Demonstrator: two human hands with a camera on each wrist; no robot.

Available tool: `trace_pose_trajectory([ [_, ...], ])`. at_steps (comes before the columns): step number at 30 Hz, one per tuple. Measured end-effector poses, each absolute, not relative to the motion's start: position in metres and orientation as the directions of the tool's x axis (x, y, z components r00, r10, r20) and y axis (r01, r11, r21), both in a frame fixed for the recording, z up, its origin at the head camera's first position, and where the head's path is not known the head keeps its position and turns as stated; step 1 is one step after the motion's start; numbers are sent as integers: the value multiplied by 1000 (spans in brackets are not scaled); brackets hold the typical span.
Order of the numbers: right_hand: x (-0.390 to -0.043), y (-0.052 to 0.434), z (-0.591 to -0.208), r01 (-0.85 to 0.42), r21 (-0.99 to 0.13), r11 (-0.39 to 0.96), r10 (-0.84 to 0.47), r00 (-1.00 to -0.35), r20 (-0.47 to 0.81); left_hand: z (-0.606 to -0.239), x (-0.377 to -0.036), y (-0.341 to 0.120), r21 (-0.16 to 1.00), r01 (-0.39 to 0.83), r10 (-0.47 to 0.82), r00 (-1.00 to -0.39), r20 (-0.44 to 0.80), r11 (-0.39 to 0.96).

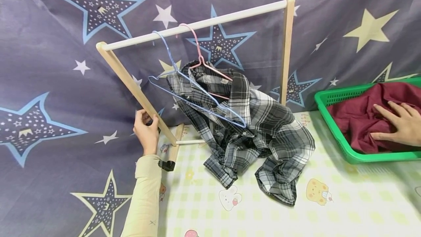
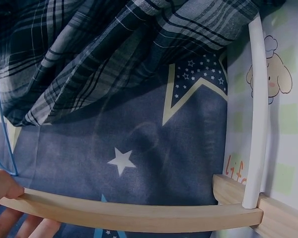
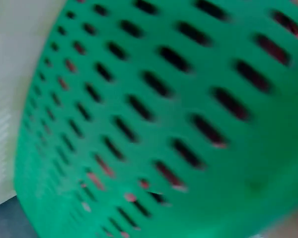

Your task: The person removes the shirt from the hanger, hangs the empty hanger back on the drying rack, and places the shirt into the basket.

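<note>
Left hand (image 1: 147,131) curled round the tilted wooden rack post (image 1: 133,87), right hand (image 1: 402,124) flat with straight fingers on the maroon garment (image 1: 356,118) in the green basket (image 1: 332,97) at table's right.

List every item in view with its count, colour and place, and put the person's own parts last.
clothes rack: one, pale wood with white bar, leaning on the table's left.
hangers: two, blue hanger and pink hanger, hooked on the bar.
plaid shirt: one, grey-black check, draped from the pink hanger onto the table.
basket: one, green, at the right.
maroon garment: one, inside the basket.
tablecloth: one, pale check with cartoons.
backdrop: one, navy, starred.
left hand: grips the rack's left post.
right hand: flat on the maroon garment.
</note>
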State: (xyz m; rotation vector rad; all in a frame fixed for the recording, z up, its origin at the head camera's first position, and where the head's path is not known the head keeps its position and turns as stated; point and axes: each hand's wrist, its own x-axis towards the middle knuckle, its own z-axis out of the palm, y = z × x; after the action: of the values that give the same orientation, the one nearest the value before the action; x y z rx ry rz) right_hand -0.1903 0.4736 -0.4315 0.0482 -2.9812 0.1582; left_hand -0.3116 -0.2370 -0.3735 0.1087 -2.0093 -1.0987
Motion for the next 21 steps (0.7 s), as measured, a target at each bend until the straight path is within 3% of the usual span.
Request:
trace_pose_trajectory([
  [8, -200, 462, -396, -204, -107, 973, -172, -951, 257, -371, -310, -238, 736, 291, -434, -654, 620, 611],
  [15, -202, 426, -354, -278, -90, 956, -246, -933, 263, -372, -308, -237, 730, 284, -431, -654, 622, 622],
  [21, -200, 384, -321, -454, -115, 883, -383, -841, 382, -372, -308, -236, 735, 276, -433, -661, 613, 620],
])
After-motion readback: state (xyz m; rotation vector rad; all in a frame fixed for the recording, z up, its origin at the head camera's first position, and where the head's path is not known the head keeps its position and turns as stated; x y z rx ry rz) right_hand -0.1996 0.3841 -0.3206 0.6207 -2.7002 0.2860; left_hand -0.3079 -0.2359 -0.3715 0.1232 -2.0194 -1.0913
